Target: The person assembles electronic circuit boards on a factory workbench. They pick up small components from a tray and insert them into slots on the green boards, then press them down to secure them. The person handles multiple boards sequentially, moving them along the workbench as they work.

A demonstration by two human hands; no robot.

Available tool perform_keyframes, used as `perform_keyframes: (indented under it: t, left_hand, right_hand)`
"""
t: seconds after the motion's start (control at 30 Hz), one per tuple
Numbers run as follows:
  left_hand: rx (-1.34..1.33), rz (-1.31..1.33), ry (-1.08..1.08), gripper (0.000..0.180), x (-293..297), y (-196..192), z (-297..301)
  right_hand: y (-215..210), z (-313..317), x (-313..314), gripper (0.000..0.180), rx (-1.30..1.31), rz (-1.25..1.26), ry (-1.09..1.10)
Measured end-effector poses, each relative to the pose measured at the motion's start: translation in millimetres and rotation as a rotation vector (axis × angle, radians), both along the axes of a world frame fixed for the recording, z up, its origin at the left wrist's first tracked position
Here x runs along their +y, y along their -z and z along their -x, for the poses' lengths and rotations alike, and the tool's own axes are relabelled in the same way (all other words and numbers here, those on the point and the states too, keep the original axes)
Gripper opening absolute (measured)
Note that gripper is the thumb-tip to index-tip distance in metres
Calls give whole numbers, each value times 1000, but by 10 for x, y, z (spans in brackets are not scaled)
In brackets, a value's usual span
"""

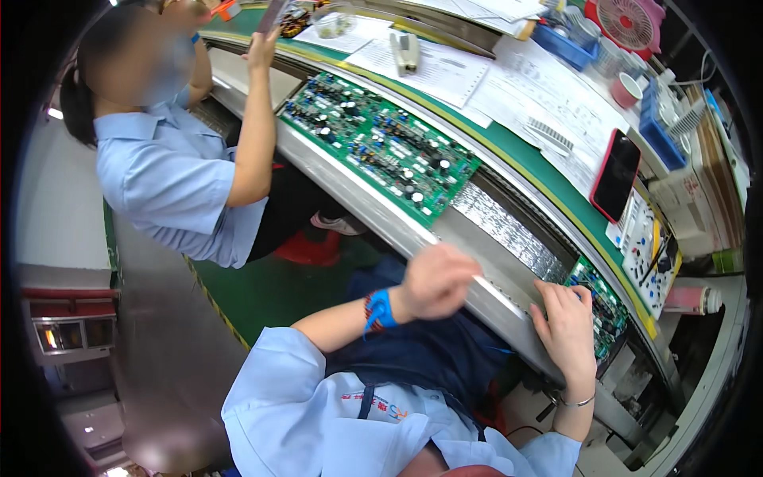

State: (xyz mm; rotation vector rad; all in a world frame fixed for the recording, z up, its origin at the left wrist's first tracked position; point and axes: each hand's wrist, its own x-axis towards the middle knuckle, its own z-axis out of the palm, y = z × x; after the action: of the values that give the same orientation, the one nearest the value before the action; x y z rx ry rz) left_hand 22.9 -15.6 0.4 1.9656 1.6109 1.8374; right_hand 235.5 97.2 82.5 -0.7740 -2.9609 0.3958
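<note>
My left hand (pixel 439 280), with a blue strap around the wrist, is over the near metal rail (pixel 497 306), just below the right end of a large green circuit board (pixel 377 147). Its fingers look curled together but are blurred, and anything in them is hidden. My right hand (pixel 566 324) is open, its bent fingers and thumb apart, at the conveyor beside a second green circuit board (pixel 600 302), which it partly covers. Many small components stand on the large board, which lies across the conveyor track (pixel 505 246).
A co-worker (pixel 171 171) in a light blue shirt sits at left, one raised hand on a flat object. Beyond the conveyor lie papers (pixel 540 103), a phone (pixel 615 175), a tray of small parts (pixel 648 254), blue bins (pixel 564 46) and a red fan (pixel 628 22).
</note>
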Motion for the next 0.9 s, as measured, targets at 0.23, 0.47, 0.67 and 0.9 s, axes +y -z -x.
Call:
perform_keyframes:
  t: [0.23,0.47,0.67,0.9]
  left_hand:
    - [-6,259,-721,20,-219,61,1139]
    - [119,391,-803,26,-296,169,1343]
    - [163,482,-863,26,-244,123,1346]
    - [181,384,-773,15,-209,195,1295]
  right_hand:
    - [103,21,-24,29,-170,-75,92]
    - [100,-220,-53,26,-201,-90,215]
    - [147,-719,-12,21,-244,-148,369]
    - [226,-1100,153,15,-183,-208,503]
